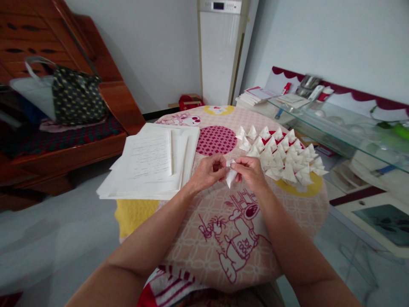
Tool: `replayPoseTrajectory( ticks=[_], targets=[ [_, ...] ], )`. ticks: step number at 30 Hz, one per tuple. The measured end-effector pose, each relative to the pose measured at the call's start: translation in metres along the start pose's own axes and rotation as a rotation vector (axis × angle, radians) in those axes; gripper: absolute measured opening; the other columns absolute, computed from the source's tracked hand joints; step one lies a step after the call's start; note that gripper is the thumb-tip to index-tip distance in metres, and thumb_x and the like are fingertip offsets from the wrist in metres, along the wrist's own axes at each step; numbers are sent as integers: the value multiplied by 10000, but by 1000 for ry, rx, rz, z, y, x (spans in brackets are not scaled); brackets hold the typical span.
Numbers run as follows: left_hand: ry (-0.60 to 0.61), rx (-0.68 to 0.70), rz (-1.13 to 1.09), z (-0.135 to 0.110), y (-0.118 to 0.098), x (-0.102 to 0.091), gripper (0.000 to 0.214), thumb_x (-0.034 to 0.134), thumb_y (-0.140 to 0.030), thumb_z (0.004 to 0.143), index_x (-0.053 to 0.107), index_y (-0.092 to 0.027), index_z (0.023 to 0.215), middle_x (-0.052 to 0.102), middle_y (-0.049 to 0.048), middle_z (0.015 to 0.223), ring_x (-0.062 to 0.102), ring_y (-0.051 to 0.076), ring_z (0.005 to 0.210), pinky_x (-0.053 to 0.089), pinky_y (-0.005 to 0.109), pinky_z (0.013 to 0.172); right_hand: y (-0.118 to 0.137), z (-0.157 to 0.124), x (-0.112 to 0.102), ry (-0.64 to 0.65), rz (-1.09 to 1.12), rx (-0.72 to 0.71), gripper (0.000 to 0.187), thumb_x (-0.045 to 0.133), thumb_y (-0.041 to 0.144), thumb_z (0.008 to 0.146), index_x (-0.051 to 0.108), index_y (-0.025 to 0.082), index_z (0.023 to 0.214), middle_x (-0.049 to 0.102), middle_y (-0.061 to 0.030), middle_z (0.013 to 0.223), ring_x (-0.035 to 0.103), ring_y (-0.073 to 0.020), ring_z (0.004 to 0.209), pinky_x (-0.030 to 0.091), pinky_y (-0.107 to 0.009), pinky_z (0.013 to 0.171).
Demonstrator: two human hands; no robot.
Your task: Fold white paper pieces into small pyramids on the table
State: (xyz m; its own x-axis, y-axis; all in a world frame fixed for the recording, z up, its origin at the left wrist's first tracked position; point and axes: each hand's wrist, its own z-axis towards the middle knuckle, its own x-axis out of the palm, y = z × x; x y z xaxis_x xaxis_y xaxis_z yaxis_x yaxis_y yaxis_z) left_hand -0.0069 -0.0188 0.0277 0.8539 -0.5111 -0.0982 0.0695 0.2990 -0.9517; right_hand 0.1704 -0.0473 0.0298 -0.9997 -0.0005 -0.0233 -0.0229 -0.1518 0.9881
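My left hand (209,171) and my right hand (251,169) meet above a round table covered with a pink cartoon-print cloth (223,230). Both pinch one small folded piece of white paper (230,175), whose point hangs down between the fingers. To the right of my hands lies a heap of several folded white paper triangles (283,154). A stack of white paper sheets (156,160) rests on the table's left side, close to my left hand.
A glass-topped cabinet (345,128) with books and small items stands at the right. A wooden bench (64,128) with a dark patterned bag (75,96) is at the left. A white standing air conditioner (220,51) is against the back wall.
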Motion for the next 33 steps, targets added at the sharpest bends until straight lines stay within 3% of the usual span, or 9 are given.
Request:
replayPoseTrajectory(
  ticks=[8, 19, 25, 33],
  targets=[
    [25, 9, -203, 2, 0, 0, 216, 661, -314, 902, 523, -163, 971, 616, -28, 657, 583, 86, 509, 486, 197, 493, 2, 1, 0, -16, -26, 17, 114, 693, 296, 689, 688, 185, 666, 613, 32, 526, 484, -89, 398, 369, -200, 369],
    [29, 65, -152, 1, 4, 2, 155, 612, -235, 923, 490, -177, 998, 612, -31, 694, 595, 75, 519, 476, 178, 489, 1, 1, 1, -9, -94, 4, 158, 685, 344, 683, 650, 192, 661, 587, 31, 541, 464, -96, 431, 369, -210, 386],
    [49, 84, -134, 0, 3, 1, 140, 592, -224, 939, 483, -181, 1017, 621, -22, 724, 612, 76, 548, 481, 176, 508, 3, -1, 3, -13, -129, -49, 131, 652, 312, 714, 695, 193, 748, 563, 40, 552, 465, -100, 464, 356, -210, 415],
    [47, 60, -130, 0, 0, 1, 238, 631, -256, 918, 488, -176, 1091, 630, -31, 681, 612, 99, 533, 489, 192, 498, 0, -1, 3, -54, -69, -74, 141, 661, 316, 761, 669, 196, 687, 574, 27, 566, 495, -108, 488, 369, -225, 447]
  ],
)
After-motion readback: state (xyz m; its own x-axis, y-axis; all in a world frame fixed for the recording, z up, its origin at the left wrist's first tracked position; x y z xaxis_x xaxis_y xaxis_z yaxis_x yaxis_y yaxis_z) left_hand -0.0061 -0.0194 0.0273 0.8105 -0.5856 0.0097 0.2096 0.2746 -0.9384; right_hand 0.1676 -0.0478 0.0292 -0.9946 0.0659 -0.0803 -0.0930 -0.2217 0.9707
